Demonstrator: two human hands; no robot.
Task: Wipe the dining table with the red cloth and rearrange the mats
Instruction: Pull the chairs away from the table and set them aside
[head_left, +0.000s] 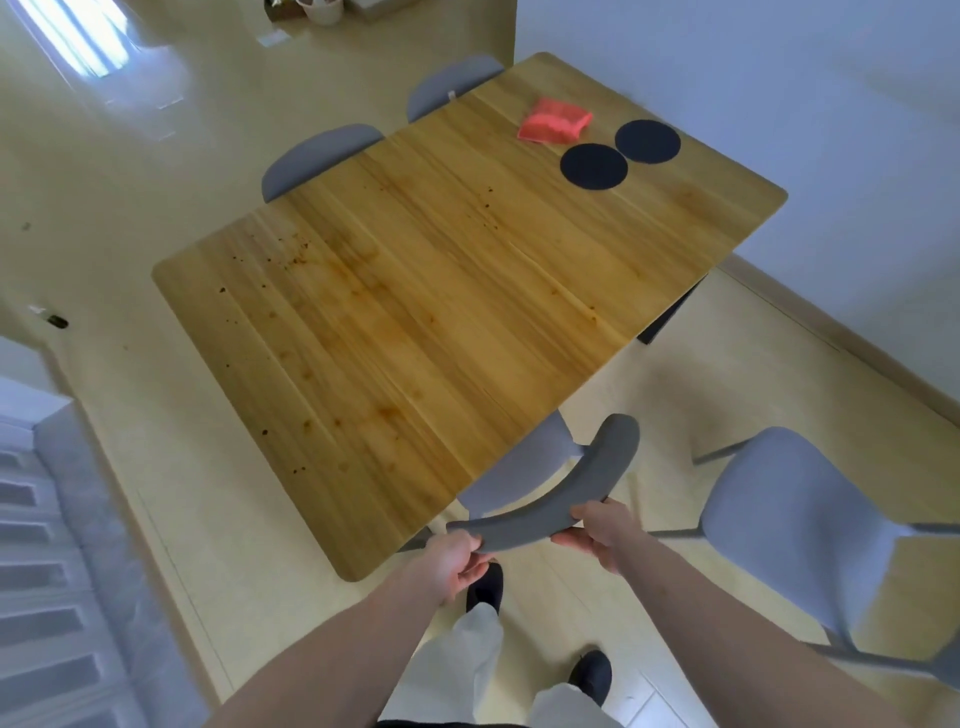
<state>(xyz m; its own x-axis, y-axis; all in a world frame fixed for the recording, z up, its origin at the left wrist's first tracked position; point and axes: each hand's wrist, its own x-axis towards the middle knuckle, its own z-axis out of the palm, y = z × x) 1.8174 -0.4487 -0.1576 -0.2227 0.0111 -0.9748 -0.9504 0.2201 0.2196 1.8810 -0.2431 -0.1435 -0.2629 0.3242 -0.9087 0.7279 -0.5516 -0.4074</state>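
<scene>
The wooden dining table (415, 291) carries brown stains and dark specks, mostly on its near left half. A folded red cloth (553, 121) lies at the far right end. Beside it lie two round dark mats (594, 167) (648, 141), touching each other. Below the table's near edge, both my hands grip the curved grey backrest of a chair (571, 493). My left hand (452, 564) holds its left end and my right hand (605, 530) holds its middle. The chair's seat is partly under the table.
A second grey chair (795, 525) stands to the right, away from the table. Two more chairs (317, 156) (452, 83) are tucked in on the far side. A white wall runs along the right. A sofa edge (52, 519) shows at the left.
</scene>
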